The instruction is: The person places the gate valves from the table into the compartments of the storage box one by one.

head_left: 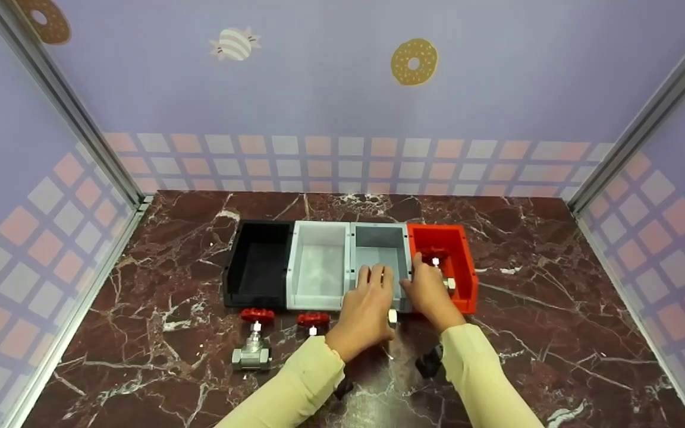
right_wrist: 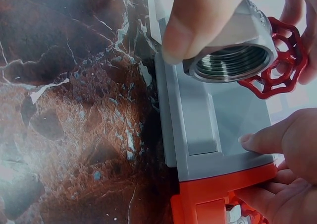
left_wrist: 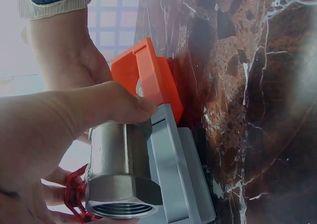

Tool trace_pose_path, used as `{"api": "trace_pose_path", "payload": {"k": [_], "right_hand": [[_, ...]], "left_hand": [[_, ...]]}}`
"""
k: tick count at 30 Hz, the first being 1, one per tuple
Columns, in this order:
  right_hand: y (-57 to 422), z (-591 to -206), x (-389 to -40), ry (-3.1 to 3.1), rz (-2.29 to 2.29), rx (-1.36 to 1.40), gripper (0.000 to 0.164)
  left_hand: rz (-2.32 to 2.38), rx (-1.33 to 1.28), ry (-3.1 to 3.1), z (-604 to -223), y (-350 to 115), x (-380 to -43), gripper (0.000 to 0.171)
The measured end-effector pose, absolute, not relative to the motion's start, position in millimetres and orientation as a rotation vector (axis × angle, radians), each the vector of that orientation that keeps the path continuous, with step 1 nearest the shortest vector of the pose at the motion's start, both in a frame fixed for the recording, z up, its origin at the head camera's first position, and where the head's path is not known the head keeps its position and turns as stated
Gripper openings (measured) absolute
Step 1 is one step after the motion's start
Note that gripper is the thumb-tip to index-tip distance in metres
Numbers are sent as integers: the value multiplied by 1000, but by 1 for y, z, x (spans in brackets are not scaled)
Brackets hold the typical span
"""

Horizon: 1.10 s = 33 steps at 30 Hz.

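Observation:
My left hand (head_left: 366,306) grips a metal valve with a red handwheel (left_wrist: 119,154) above the front of the grey bin (head_left: 378,235). Its thumb lies along the metal body, and the threaded opening shows in both wrist views. My right hand (head_left: 434,294) straddles the adjoining walls of the grey bin and the red bin (head_left: 466,255). Its thumb is on the grey side and its fingers reach into the red side, pinching the walls between them. Inside the red bin lies another valve (head_left: 436,261), partly hidden by that hand.
Left of the grey bin, a white bin (head_left: 320,238) and a black bin (head_left: 262,238) complete the row. In front of them on the marbled table (head_left: 164,368) stand a valve (head_left: 253,348) and a second, partly covered red-wheeled valve (head_left: 313,320). Patterned walls enclose the table.

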State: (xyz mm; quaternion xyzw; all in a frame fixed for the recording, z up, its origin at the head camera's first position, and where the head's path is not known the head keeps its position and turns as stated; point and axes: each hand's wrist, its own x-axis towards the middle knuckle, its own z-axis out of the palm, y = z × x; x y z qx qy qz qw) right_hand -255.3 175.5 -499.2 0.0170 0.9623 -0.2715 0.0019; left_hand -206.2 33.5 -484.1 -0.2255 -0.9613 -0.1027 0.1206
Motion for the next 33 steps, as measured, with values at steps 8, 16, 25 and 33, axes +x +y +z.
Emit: {"api": "trace_pose_path", "payload": {"k": [8, 16, 25, 33], "right_hand": [[176, -501, -254, 3088, -860, 3, 65], [178, -503, -255, 3109, -862, -19, 63], [179, -504, -256, 3086, -865, -19, 63], [180, -505, -255, 3101, -905, -51, 65]], "left_hand": [[-288, -644, -2833, -483, 34, -209, 112], [-274, -640, -2844, -483, 34, -211, 113], [-276, -629, -2863, -480, 35, -212, 114], [-289, -621, -2857, -481, 34, -212, 115]]}}
